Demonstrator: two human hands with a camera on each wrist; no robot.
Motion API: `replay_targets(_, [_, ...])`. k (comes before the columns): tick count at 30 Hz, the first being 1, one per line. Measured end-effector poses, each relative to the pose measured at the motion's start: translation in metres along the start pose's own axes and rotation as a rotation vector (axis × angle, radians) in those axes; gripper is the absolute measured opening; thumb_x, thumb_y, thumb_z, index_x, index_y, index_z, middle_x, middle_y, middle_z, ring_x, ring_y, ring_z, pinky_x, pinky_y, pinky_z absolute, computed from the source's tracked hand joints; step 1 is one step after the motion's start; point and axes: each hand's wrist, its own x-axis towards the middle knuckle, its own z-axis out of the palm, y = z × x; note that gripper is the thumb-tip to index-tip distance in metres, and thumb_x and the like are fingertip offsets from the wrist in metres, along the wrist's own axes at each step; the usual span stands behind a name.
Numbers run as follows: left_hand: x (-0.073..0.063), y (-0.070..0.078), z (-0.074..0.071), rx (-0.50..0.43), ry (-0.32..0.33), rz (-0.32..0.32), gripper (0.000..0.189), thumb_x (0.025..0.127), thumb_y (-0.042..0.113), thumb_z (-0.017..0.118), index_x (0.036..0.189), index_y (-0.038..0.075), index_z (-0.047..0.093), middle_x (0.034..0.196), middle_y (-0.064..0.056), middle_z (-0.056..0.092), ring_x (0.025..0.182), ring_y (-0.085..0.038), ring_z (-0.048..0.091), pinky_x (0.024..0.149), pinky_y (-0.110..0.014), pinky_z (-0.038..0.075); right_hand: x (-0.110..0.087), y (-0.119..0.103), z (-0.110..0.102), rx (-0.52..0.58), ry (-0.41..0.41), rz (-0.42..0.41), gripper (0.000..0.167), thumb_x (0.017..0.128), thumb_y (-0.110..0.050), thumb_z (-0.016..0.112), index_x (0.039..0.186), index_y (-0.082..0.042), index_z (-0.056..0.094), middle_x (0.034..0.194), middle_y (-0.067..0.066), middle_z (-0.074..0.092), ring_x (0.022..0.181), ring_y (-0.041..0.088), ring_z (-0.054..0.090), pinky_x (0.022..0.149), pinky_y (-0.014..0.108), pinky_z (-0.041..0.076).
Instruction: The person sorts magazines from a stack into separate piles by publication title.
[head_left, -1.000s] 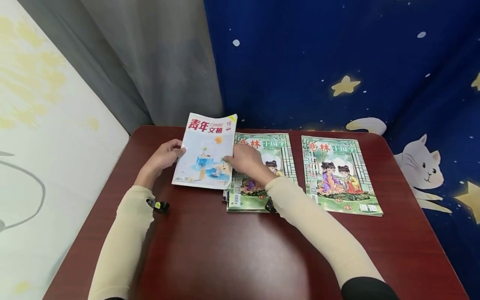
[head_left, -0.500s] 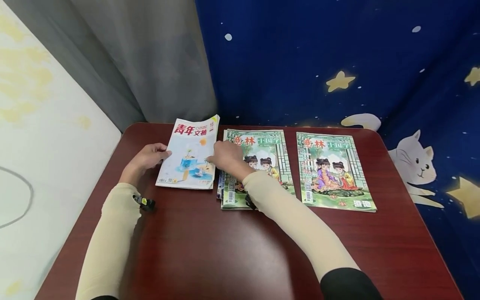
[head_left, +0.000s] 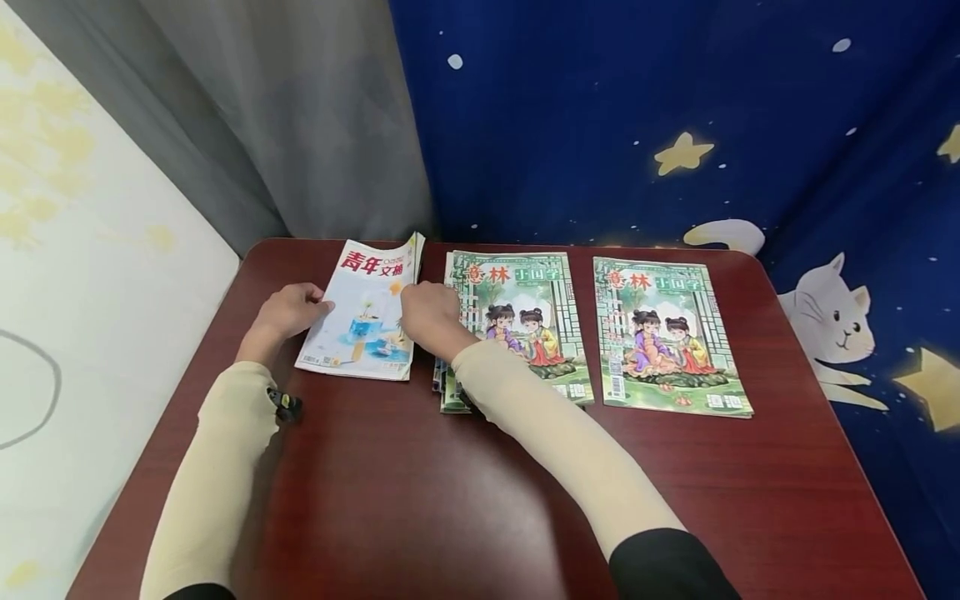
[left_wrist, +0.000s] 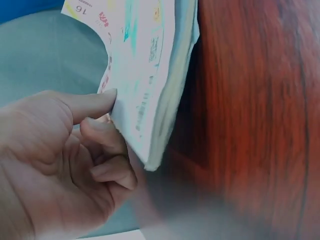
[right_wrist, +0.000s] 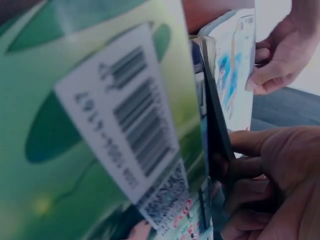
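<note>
A white magazine [head_left: 352,333] with red Chinese lettering is held between both hands near the table's far left. My left hand [head_left: 288,310] pinches its left edge; in the left wrist view the thumb lies on the cover and the other fingers curl below it. At the right edge, my right hand [head_left: 433,312] grips the magazine, its fingers curled against the side in the right wrist view. That edge bends upward. Close beside the right hand lies a stack of magazines, topped by a green one [head_left: 525,287] with two cartoon figures.
Another green magazine [head_left: 671,333] with the same cover lies farther right. The reddish-brown table [head_left: 420,500] reaches back to grey [head_left: 330,125] and blue starry curtains [head_left: 540,125]. A white wall [head_left: 90,250] stands at the left.
Both hands have carried the white magazine left, away from the green stack, and it now sits lower. Its right edge bends up more. The green magazines have stayed in place.
</note>
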Motion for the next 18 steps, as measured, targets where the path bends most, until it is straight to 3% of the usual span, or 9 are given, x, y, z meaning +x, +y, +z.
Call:
replay_targets(6, [-0.0005,0.0043,0.0009,0.077,0.049,0.009,0.030,0.102,0.031,0.066,0.114,0.004,0.062,0.097,-0.019,0.069,0.082,-0.031,0.064,0.069,-0.039,0.046,0.0034,-0.0055,0.0034,-0.069,-0.066,0.073,0.023,0.106,-0.039,0.061,0.094,-0.025,0.075,0.081,-0.003,0.068,0.071,0.014,0.064,0.057,0.030,0.048])
replay_targets(12, [0.0007,0.0076,0.0038,0.207,0.099,0.003,0.038,0.100,0.034,0.067,0.114,-0.001,0.061,0.109,-0.027,0.069,0.091,-0.042,0.063,0.077,-0.053,0.049,0.0055,-0.0094,0.0060,-0.135,-0.105,0.111,0.018,0.102,-0.036,0.067,0.089,-0.026,0.074,0.079,-0.005,0.067,0.069,0.011,0.061,0.055,0.028,0.044])
replay_targets(18, [-0.0014,0.0058,0.0048,0.206,0.112,0.010,0.027,0.101,0.033,0.065,0.099,0.007,0.057,0.090,-0.018,0.064,0.082,-0.036,0.058,0.070,-0.047,0.043,0.0049,-0.0091,0.0087,-0.142,-0.054,0.106,0.038,0.103,-0.052,0.062,0.076,-0.026,0.070,0.071,-0.006,0.065,0.062,0.011,0.061,0.052,0.028,0.043])
